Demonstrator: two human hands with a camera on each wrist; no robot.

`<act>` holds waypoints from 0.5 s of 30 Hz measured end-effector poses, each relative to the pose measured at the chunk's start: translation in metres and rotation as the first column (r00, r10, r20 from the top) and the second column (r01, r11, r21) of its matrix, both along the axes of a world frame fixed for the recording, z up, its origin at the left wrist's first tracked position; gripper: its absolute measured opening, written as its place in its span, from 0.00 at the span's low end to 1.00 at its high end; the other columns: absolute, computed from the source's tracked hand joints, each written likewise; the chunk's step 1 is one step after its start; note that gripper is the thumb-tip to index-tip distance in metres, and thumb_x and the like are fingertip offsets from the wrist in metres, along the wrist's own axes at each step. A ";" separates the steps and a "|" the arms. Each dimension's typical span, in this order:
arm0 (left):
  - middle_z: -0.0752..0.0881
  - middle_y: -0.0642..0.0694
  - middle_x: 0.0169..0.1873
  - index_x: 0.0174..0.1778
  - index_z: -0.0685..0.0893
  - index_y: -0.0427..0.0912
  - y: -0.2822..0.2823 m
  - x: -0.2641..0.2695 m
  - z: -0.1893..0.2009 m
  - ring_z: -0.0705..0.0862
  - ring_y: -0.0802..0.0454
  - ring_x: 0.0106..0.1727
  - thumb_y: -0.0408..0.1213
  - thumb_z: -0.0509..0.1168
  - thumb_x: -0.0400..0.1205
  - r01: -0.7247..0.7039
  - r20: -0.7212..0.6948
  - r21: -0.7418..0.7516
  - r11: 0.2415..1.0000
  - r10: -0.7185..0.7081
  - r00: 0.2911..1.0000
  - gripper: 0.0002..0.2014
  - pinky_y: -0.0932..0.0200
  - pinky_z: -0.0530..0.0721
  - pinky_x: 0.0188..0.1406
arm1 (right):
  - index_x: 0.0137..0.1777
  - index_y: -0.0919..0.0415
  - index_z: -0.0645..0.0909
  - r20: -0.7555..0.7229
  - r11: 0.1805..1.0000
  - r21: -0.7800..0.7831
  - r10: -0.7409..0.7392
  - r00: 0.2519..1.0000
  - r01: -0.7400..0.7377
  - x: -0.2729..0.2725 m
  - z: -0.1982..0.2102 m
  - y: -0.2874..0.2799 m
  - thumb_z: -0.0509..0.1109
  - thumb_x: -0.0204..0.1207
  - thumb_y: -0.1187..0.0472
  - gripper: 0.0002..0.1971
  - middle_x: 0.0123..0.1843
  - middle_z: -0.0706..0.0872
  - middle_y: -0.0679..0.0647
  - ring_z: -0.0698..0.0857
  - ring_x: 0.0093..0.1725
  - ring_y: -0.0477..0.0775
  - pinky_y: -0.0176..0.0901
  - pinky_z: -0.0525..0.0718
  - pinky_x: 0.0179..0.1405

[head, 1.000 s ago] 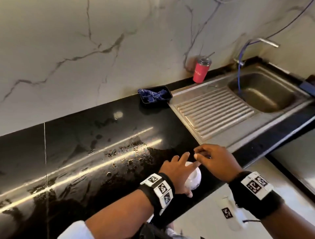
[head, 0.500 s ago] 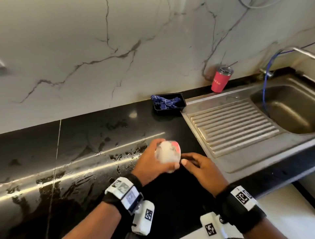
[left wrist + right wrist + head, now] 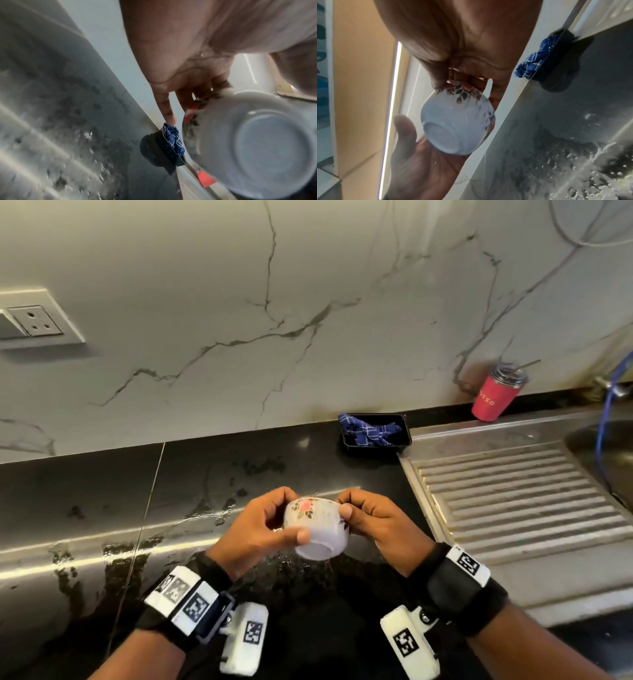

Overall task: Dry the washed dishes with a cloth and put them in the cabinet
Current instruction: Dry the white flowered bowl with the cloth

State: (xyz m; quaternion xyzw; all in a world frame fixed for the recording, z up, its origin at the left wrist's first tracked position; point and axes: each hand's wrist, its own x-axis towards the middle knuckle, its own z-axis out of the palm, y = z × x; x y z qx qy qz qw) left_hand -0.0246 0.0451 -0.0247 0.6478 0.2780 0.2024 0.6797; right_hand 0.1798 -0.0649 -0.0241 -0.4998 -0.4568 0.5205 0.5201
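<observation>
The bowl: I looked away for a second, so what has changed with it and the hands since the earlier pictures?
The small floral bowl was lifted off the wet black counter, where it sat at the front edge, and tipped base toward the person. The left hand had it first; now the right hand grips the rim too. The blue cloth stays in its black tray, the red tumbler by the wall.

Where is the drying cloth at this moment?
In the head view the blue cloth lies bunched in a black tray at the back of the counter against the wall, just left of the drainboard, untouched by either hand.
</observation>
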 end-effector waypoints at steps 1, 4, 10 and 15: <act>0.89 0.34 0.52 0.59 0.81 0.30 0.000 -0.001 0.002 0.89 0.40 0.52 0.54 0.87 0.61 0.028 -0.011 0.014 1.000 -0.028 1.000 0.40 0.52 0.89 0.45 | 0.52 0.64 0.82 -0.063 0.999 -0.038 0.015 0.998 -0.017 0.002 0.001 0.005 0.64 0.83 0.61 0.08 0.42 0.86 0.47 0.83 0.43 0.45 0.36 0.83 0.43; 0.91 0.34 0.54 0.63 0.86 0.35 -0.003 0.001 0.005 0.91 0.37 0.54 0.39 0.84 0.63 0.043 -0.003 -0.011 0.999 -0.043 0.999 0.33 0.51 0.91 0.48 | 0.56 0.67 0.83 -0.067 0.991 -0.082 0.100 0.993 -0.105 0.012 0.005 0.026 0.67 0.82 0.62 0.09 0.47 0.87 0.56 0.85 0.45 0.49 0.40 0.86 0.45; 0.92 0.36 0.53 0.61 0.88 0.38 -0.001 -0.006 -0.006 0.91 0.35 0.55 0.52 0.90 0.49 -0.302 0.018 -0.118 0.946 0.307 0.952 0.44 0.53 0.92 0.48 | 0.56 0.55 0.85 0.635 0.952 0.076 -0.276 0.722 0.298 0.090 -0.009 0.121 0.73 0.80 0.58 0.07 0.53 0.90 0.52 0.87 0.53 0.50 0.45 0.82 0.56; 0.93 0.35 0.45 0.51 0.94 0.39 0.004 -0.022 -0.019 0.94 0.41 0.45 0.30 0.86 0.47 -0.425 0.032 -0.221 0.878 0.442 0.896 0.32 0.59 0.91 0.38 | 0.69 0.54 0.76 0.982 0.892 -0.099 0.015 0.190 0.442 0.148 -0.035 0.186 0.68 0.77 0.38 0.27 0.68 0.82 0.58 0.80 0.70 0.63 0.60 0.72 0.73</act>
